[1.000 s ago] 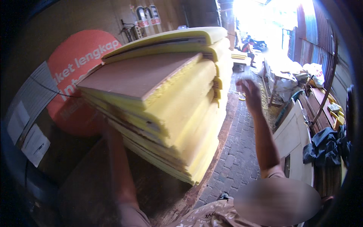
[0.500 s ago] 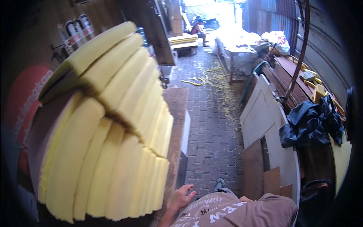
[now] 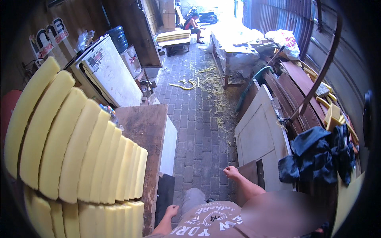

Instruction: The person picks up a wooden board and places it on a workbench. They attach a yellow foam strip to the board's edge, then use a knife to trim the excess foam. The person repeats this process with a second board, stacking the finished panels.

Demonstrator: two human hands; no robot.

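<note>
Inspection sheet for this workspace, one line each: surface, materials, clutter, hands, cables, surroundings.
Surface: wooden table, brown top, worn and stained.
Materials: yellow foam slabs, piled on the table in adjoining stacks.
Clutter: yellow scraps on the paved floor; dark cloth bunched beside a white board.
Hands: left hand near the table, right hand near the white board; nothing seen held.
Cables: dark strands by the left wall, too unclear to confirm.
Surroundings: seated person, motorcycle beyond.

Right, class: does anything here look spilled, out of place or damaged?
Yes: yellow scraps litter the paved walkway, a curled strip lying beside them. They seem like unswept offcuts, odd against the foam slabs stacked in rows at left.
</note>
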